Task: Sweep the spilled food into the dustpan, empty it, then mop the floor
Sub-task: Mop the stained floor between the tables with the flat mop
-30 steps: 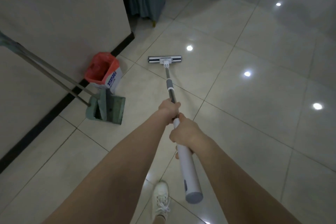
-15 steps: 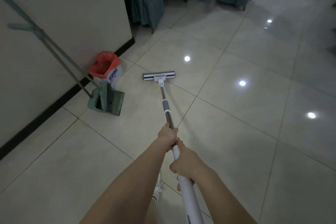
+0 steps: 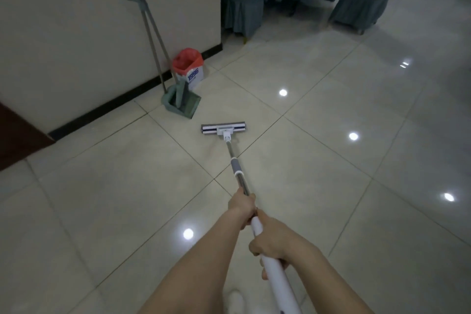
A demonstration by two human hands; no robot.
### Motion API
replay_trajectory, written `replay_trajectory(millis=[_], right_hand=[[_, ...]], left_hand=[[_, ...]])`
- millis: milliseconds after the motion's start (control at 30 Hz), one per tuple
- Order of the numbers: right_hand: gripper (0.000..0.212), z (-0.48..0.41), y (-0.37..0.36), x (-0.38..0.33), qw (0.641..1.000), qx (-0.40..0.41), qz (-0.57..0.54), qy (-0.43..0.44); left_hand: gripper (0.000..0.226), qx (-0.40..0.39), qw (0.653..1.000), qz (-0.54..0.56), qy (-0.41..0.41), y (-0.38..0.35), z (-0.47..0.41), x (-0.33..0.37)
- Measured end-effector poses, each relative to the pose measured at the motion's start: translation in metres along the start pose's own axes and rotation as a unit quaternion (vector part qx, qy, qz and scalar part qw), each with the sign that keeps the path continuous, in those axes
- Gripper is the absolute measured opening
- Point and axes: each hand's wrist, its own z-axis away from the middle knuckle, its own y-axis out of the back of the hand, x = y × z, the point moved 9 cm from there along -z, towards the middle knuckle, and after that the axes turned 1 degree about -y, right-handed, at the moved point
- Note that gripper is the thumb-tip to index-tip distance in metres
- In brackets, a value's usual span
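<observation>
I grip the mop (image 3: 235, 163) with both hands, my left hand (image 3: 242, 205) wrapped round the metal shaft ahead and my right hand (image 3: 271, 242) closed on the white handle just behind it, the two almost touching. The flat mop head (image 3: 223, 128) lies on the tiled floor (image 3: 331, 186) in front of me. Beyond it to the left, a green dustpan (image 3: 182, 104) stands by the wall (image 3: 76, 33) with a broom (image 3: 153, 25) leaning in it, just beside a small bin (image 3: 190, 71) lined with a red bag. Covered chairs (image 3: 362, 0) stand farther back. My white shoe (image 3: 235, 301) shows below.
</observation>
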Motion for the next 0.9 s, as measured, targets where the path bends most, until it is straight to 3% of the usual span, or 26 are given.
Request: replay_trajectory(millis=[400,633,900], right_hand=[[0.056,0.124,-0.131,0.091,0.997,-0.047,0.052,0.017],[0.059,0.197,-0.188,0.183,0.989,-0.067,0.128,0.017],[0.057,0.262,-0.178,0.264,0.983,-0.1,0.15,0.014]], left_hand=[[0.044,0.027,0.999,-0.02,-0.028,0.004,0.148,-0.141],[0.045,0.066,0.994,0.086,0.0,-0.027,0.251,-0.24],[0.044,0.097,0.974,0.199,0.043,-0.099,0.325,-0.285]])
